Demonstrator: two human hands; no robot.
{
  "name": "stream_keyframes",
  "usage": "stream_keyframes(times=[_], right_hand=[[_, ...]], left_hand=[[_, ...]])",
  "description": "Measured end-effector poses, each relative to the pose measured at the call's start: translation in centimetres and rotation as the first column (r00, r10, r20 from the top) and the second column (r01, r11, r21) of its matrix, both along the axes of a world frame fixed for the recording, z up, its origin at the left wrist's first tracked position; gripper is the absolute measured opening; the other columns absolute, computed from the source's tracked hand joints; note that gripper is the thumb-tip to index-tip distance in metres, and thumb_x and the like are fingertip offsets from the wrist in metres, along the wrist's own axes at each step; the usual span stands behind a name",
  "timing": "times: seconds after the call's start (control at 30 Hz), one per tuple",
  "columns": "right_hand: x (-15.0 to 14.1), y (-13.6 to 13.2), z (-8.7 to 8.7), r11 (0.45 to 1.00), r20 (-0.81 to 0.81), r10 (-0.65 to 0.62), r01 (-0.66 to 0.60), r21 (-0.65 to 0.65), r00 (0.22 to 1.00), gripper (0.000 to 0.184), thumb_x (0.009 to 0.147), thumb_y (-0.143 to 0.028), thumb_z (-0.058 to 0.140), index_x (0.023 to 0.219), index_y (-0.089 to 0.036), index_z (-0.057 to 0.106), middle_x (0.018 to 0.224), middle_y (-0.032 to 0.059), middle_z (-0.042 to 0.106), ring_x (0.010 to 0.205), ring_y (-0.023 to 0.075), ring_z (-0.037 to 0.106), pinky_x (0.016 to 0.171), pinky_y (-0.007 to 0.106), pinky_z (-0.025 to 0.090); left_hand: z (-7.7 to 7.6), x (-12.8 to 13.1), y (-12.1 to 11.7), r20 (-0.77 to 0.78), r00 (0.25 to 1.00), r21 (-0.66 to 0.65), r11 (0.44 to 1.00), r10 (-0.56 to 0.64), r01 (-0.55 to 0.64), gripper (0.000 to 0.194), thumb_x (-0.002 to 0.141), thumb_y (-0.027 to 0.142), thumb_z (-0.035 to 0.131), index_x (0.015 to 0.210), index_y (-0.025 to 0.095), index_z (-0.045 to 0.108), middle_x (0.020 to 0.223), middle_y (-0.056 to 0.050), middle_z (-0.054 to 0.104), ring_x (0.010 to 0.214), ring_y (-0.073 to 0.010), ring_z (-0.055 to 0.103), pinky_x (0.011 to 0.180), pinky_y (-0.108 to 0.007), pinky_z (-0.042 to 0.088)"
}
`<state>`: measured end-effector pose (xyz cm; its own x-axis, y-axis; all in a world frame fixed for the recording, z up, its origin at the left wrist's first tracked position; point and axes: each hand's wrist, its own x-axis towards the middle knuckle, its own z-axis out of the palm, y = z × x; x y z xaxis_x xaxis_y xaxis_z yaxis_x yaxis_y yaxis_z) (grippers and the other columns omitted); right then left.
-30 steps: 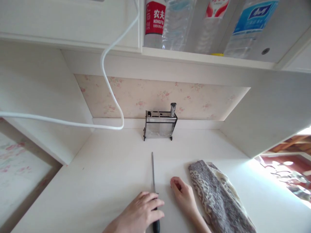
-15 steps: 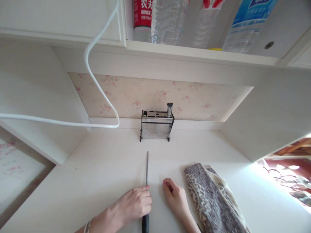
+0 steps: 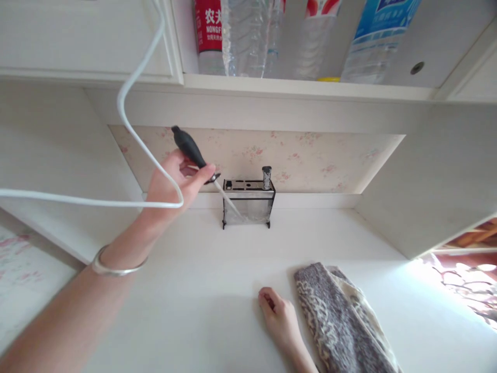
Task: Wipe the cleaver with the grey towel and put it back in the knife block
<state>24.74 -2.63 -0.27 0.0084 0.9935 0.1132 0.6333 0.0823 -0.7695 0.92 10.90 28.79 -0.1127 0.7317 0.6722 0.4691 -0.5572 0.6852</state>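
My left hand is raised over the back of the counter, its fingers closed around the lower handle of a sharpening steel. The black handle points up and to the left. Its thin metal rod slants down to the right, in front of a knife block with clear sides and a black frame. One patterned handle sticks up from the block's right end. My right hand rests on the counter, loosely curled with nothing visible in it, just left of a folded grey-brown towel.
A white cable hangs at the left, crossing in front of my left wrist. Above the white counter, several plastic bottles stand on an open shelf. White side panels flank the recess, and flowered wallpaper covers its back.
My left hand has lifted the sharpening steel off the front of the counter and carried it forward to the knife block, tipping its rod downward. My right hand stays put.
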Motion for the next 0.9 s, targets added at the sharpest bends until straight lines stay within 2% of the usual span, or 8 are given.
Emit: stream_keyframes(times=[0.07,0.13,0.23,0.33,0.5,0.67,0.8,0.9], right_hand=[[0.0,0.0,0.0,1.000,-0.007,-0.021,0.021,-0.006,1.000,0.025,0.091,-0.036,0.044,0.085,-0.024,0.065,0.064,0.0002,0.066,0.058,0.0176,0.061,0.056,0.023,0.040],[0.0,0.0,0.0,0.999,-0.019,-0.030,0.030,-0.013,0.999,0.025,0.091,-0.036,0.044,0.085,-0.024,0.065,0.065,0.0001,0.066,0.058,0.0173,0.061,0.057,0.023,0.040],[0.1,0.0,0.0,0.999,-0.053,-0.033,0.032,-0.018,0.998,0.025,0.091,-0.037,0.045,0.084,-0.023,0.065,0.064,0.0002,0.066,0.058,0.0171,0.060,0.056,0.022,0.040],[0.1,-0.1,0.0,0.999,-0.086,-0.038,0.037,-0.016,0.996,0.025,0.091,-0.037,0.045,0.084,-0.023,0.065,0.064,0.0007,0.066,0.057,0.0172,0.060,0.056,0.023,0.040],[0.1,0.0,0.3,0.998,-0.103,-0.059,0.057,-0.021,0.993,0.026,0.090,-0.038,0.046,0.083,-0.022,0.065,0.062,0.0008,0.064,0.056,0.0167,0.058,0.054,0.023,0.038],[0.0,0.2,0.8,0.997,-0.134,-0.075,0.077,0.008,0.988,0.026,0.089,-0.036,0.046,0.080,-0.022,0.066,0.060,0.0009,0.063,0.054,0.0165,0.056,0.053,0.023,0.038],[0.0,0.2,0.8,0.996,-0.135,-0.092,0.090,-0.019,0.987,0.026,0.089,-0.038,0.045,0.081,-0.022,0.064,0.060,0.0007,0.062,0.055,0.0176,0.056,0.055,0.024,0.039],[0.0,0.4,0.7,0.993,-0.141,-0.117,0.115,-0.026,0.983,0.026,0.089,-0.038,0.045,0.080,-0.022,0.064,0.060,0.0007,0.061,0.055,0.0178,0.056,0.055,0.025,0.038]], left_hand=[[1.1,0.7,2.9,0.101,0.995,0.070,0.998,-0.006,-0.001,0.033,0.079,0.042,0.070,0.094,0.017,0.058,0.087,-0.005,0.067,0.076,-0.0193,0.068,0.067,-0.034,0.056],[1.4,1.6,5.7,0.121,0.993,0.093,0.996,0.002,-0.014,0.033,0.081,0.040,0.068,0.098,0.015,0.055,0.091,-0.006,0.066,0.078,-0.0180,0.067,0.070,-0.035,0.055],[1.1,2.8,9.0,0.098,0.993,0.148,0.985,0.071,-0.085,0.032,0.082,0.040,0.066,0.099,0.015,0.055,0.092,-0.006,0.066,0.077,-0.0162,0.065,0.073,-0.033,0.052],[0.5,3.5,11.3,0.050,0.990,0.156,0.978,0.135,-0.141,0.029,0.081,0.040,0.066,0.095,0.017,0.057,0.090,-0.005,0.068,0.078,-0.0165,0.065,0.074,-0.030,0.050],[0.2,3.7,13.4,-0.012,0.993,0.095,0.989,0.117,-0.115,0.026,0.078,0.039,0.068,0.091,0.018,0.059,0.085,-0.005,0.068,0.079,-0.0184,0.065,0.077,-0.031,0.049],[2.0,4.6,15.1,-0.111,0.990,0.087,0.993,0.092,-0.083,0.022,0.076,0.034,0.070,0.086,0.018,0.060,0.085,-0.006,0.067,0.081,-0.0213,0.064,0.081,-0.036,0.049],[3.6,6.2,16.8,-0.184,0.982,0.048,0.998,-0.039,0.049,0.023,0.075,0.028,0.071,0.091,0.014,0.060,0.090,-0.007,0.065,0.087,-0.0221,0.064,0.088,-0.039,0.046],[3.1,7.4,17.5,-0.277,0.955,-0.019,0.995,-0.101,0.100,0.024,0.072,0.027,0.073,0.088,0.013,0.061,0.092,-0.008,0.065,0.090,-0.0234,0.063,0.091,-0.039,0.045]])
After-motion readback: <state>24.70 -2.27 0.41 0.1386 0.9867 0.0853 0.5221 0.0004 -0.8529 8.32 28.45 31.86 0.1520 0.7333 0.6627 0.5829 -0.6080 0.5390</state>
